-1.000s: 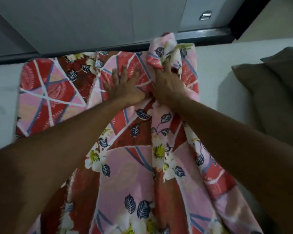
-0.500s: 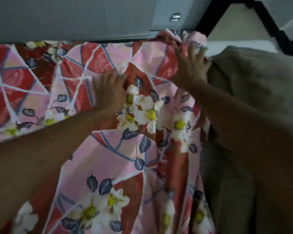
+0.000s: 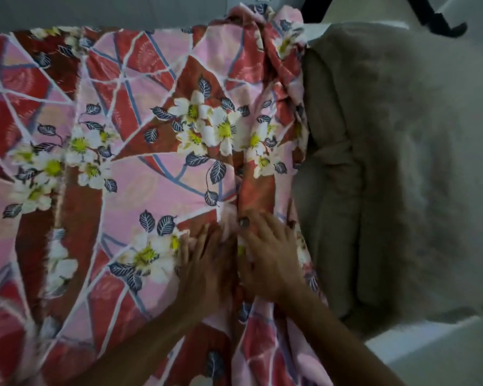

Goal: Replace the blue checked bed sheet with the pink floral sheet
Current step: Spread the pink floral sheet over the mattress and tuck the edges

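The pink floral sheet [image 3: 156, 174], patterned with red panels, white flowers and dark leaves, lies spread over the bed and fills the left and middle of the head view. A long fold runs down it near its right edge. My left hand [image 3: 207, 263] presses flat on the sheet just left of that fold. Beside it, my right hand [image 3: 271, 257] lies on the fold itself with fingers spread. The sheet's far right corner is bunched up by the headboard. No blue checked sheet is visible.
A brown-grey blanket [image 3: 388, 162] is heaped on the bed to the right of the sheet. Bare white mattress [image 3: 430, 355] shows at the lower right. A grey headboard panel [image 3: 109, 9] runs along the top, with a dark bar [image 3: 435, 20] at the upper right.
Both hands have slid back toward me along the sheet, from near the headboard to the lower middle. The right hand has let go of the bunched far corner.
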Available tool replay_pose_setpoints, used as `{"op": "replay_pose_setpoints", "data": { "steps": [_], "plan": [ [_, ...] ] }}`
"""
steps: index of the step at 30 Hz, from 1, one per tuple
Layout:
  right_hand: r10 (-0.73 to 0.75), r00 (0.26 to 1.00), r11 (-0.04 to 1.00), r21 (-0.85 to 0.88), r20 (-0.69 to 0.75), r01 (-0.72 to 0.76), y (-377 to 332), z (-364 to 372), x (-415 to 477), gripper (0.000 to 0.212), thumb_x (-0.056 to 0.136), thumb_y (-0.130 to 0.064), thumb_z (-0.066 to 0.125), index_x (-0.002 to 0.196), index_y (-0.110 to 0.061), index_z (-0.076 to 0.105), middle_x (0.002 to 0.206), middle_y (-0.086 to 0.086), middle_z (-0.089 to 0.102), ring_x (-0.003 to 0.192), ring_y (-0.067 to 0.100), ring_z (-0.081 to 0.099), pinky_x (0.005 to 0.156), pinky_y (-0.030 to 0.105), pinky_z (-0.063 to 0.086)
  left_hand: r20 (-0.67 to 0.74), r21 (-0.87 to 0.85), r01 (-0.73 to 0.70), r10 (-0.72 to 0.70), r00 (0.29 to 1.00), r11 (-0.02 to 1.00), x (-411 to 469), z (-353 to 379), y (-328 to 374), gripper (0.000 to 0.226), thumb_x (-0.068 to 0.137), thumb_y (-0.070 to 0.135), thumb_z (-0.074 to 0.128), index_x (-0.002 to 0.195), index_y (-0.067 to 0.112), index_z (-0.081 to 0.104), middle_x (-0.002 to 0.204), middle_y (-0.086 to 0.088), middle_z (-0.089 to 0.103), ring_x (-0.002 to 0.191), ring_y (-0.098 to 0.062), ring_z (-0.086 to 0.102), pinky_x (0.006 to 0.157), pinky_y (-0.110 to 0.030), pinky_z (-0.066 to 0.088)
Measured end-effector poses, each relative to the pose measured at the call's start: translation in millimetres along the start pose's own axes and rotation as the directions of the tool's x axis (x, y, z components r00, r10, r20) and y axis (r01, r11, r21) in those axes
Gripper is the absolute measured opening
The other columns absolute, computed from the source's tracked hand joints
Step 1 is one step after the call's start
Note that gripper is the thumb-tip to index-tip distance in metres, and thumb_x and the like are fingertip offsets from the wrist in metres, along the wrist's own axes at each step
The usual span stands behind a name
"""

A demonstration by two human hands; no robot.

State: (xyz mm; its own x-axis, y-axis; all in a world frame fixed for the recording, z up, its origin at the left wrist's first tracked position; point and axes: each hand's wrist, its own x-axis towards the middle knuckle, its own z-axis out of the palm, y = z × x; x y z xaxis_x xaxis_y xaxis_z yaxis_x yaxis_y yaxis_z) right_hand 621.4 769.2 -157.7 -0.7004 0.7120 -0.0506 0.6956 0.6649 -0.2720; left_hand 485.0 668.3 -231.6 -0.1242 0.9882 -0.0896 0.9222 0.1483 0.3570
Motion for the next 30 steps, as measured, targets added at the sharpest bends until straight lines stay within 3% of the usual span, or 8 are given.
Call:
{"op": "replay_pose_setpoints", "data": {
  "steps": [3,9,15,18,21,23,26,30],
  "plan": [
    [-0.152,0.969,0.988,0.057,0.194,0.144,-22.2,11.9,-39.0,0.05,0.08,-0.045,0.057,0.127,-0.028,0.058,0.134,-0.006,0.057,0.116,0.023,0.05,0.095,0.046,0.043,0.021,0.013,-0.009,0.009,1.0,1.0,-34.0,5.6,1.4,0.071,0.081,0.048,0.05,0.147,0.022,0.044,0.162,-0.007,0.03,0.15,-0.03,0.025,0.116,-0.065,0.017],
    [0.04,0.911,0.998,0.03,0.41,-0.058,-21.9,18.4,-82.6,0.044,0.09,-0.06,0.052,0.117,-0.025,0.05,0.112,0.0,0.063,0.094,0.032,0.067,0.067,0.038,0.046,0.071,0.195,0.031,-0.045,0.996,0.98,-76.2,14.4,13.8,0.072,0.094,0.051,0.035,0.155,0.013,0.033,0.163,-0.009,0.026,0.151,-0.031,0.02,0.116,-0.069,0.008],
    [0.184,0.783,0.92,-0.385,0.594,0.075,5.7,-13.5,-126.0,0.024,0.097,-0.026,0.056,0.118,-0.023,0.068,0.118,0.0,0.07,0.109,0.024,0.067,0.074,0.032,0.041,0.086,0.183,0.211,-0.229,0.97,0.96,-72.4,21.7,39.5,0.072,0.093,0.047,0.037,0.155,0.012,0.03,0.164,-0.007,0.024,0.152,-0.03,0.018,0.113,-0.074,0.007],
    [0.347,0.695,0.843,-0.534,0.63,0.064,24.2,-29.4,-146.8,0.027,0.097,-0.03,0.061,0.12,-0.018,0.066,0.12,0.0,0.069,0.113,0.023,0.065,0.083,0.033,0.05,0.095,0.116,0.306,-0.318,0.943,0.945,-69.8,18.1,53.9,0.07,0.095,0.038,0.045,0.157,0.015,0.024,0.166,-0.005,0.014,0.153,-0.029,0.008,0.112,-0.074,0.005],
    [0.318,0.745,0.832,-0.549,0.587,0.077,6.3,-34.8,-155.7,0.029,0.092,-0.031,0.066,0.119,-0.017,0.067,0.115,0.002,0.068,0.109,0.023,0.065,0.076,0.034,0.052,0.081,0.034,0.365,-0.366,0.927,0.93,-72.5,16.7,63.6,0.067,0.097,0.034,0.047,0.158,0.021,0.021,0.167,-0.002,0.01,0.154,-0.028,0.002,0.113,-0.075,0.005],
    [0.065,0.824,0.888,-0.409,0.563,0.21,-9.7,-29.0,-164.6,0.03,0.092,-0.029,0.065,0.121,-0.018,0.064,0.121,0.004,0.062,0.111,0.024,0.058,0.075,0.035,0.049,0.079,-0.027,0.371,-0.368,0.926,0.928,-81.2,15.6,66.4,0.064,0.097,0.037,0.049,0.156,0.029,0.025,0.167,-0.001,0.01,0.154,-0.029,-0.001,0.112,-0.076,0.004],
    [-0.233,0.668,0.855,-0.179,0.707,0.488,-21.8,-20.4,-189.6,0.036,0.092,-0.038,0.059,0.124,-0.021,0.064,0.131,0.004,0.057,0.124,0.028,0.049,0.097,0.049,0.043,0.111,-0.054,0.328,-0.321,0.941,0.943,-107.3,20.2,67.7,0.068,0.092,0.051,0.057,0.153,0.04,0.028,0.167,-0.001,0.01,0.154,-0.032,-0.001,0.11,-0.075,0.0],
    [0.175,0.39,0.78,-0.369,0.904,0.505,12.2,0.2,-232.0,0.041,0.093,-0.041,0.059,0.124,-0.015,0.063,0.128,0.009,0.062,0.126,0.033,0.055,0.104,0.048,0.043,0.087,0.043,0.259,-0.262,0.961,0.965,-153.0,32.0,67.8,0.071,0.087,0.062,0.053,0.152,0.041,0.033,0.166,-0.001,0.017,0.152,-0.034,0.011,0.11,-0.075,0.008]
  ]
}}
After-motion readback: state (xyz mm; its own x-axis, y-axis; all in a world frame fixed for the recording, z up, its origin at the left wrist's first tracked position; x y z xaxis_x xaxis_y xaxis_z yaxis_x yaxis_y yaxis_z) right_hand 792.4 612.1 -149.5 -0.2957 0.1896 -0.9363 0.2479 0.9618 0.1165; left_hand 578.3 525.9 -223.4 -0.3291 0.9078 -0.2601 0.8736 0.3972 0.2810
